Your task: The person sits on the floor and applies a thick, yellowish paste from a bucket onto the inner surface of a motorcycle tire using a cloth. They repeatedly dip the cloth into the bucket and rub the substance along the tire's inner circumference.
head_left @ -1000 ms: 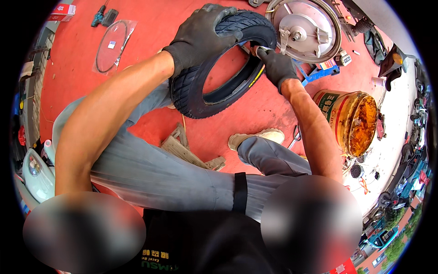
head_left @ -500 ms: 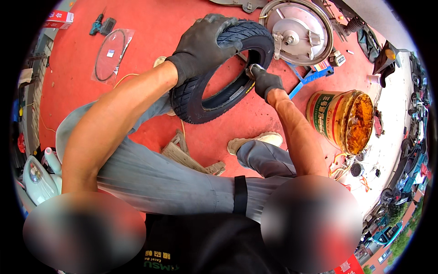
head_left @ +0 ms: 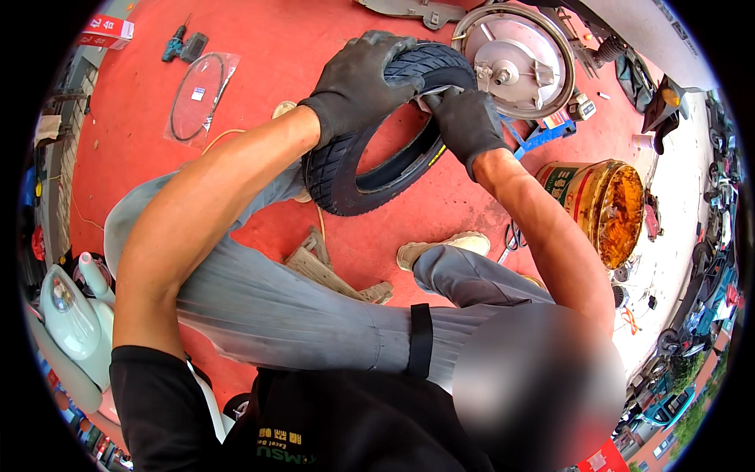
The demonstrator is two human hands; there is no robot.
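Observation:
A black treaded tyre (head_left: 338, 189) is held tilted above the red floor. My gloved left hand (head_left: 354, 86) grips its upper left side, fingers wrapped over the tread. My gloved right hand (head_left: 468, 130) is closed at the inner edge on the upper right, around a small greyish object, partly hidden and too small to name. Just behind the tyre lies a silver wheel hub (head_left: 515, 63) with its rim, beside a blue metal frame (head_left: 543, 138).
At right stands a grease-smeared bucket (head_left: 617, 212). A wooden block (head_left: 330, 271) lies near my legs. A cordless drill (head_left: 189, 49), a bagged cable (head_left: 197, 94) and a red box (head_left: 106, 31) are at upper left; a pale scooter (head_left: 71, 315) is at lower left.
My right hand has risen further over the tyre's inner edge since half a second ago, covering more of the grey object. My left hand keeps its grip; the tyre has shifted slightly.

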